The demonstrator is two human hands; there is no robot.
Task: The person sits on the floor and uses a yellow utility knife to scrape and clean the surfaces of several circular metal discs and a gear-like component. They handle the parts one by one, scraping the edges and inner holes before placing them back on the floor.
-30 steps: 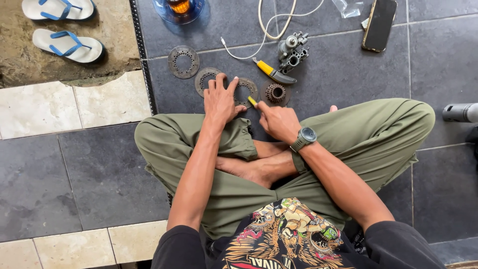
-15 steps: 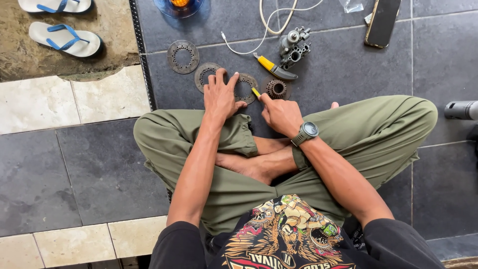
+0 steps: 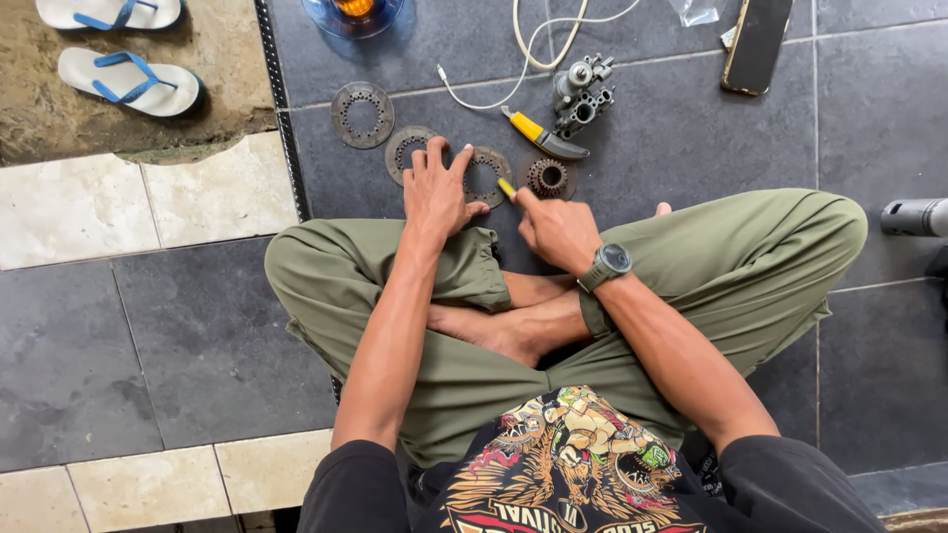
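The person sits cross-legged on the dark tiled floor (image 3: 691, 138), olive trousers folded under both forearms, a dark watch (image 3: 612, 262) on the right wrist. Taking the toothed metal hub (image 3: 547, 178) as the landmark, everything else lies around it.

Nearest the body, the right hand (image 3: 556, 229) sits just on the near side of the hub, fingers curled together around a small yellow-handled tool (image 3: 507, 189), whose visible yellow end pokes out toward the ring beside the hub. How the thumb grips it is hidden.

The left hand (image 3: 437, 192) lies to the left of the hub, fingers spread and laid flat, pressing down on a flat metal ring plate (image 3: 489, 170) that sits just left of the hub, almost touching it. A second ring plate (image 3: 407, 150) peeks out from under the same hand's fingers, further left, and a third ring plate (image 3: 362, 114) lies apart, further left again and a little beyond.

Just beyond the hub lies a yellow-handled knife (image 3: 541, 137), and past that, a grey metal engine part (image 3: 583, 94) with round ports. A white cable (image 3: 538, 49) loops on the floor beyond it. Further right of that, a dark phone (image 3: 757, 44) lies flat. Far beyond and left of the hub stands a blue glass dish (image 3: 353, 15), and furthest left, off the tiles, lie two white sandals with blue straps (image 3: 128, 81).
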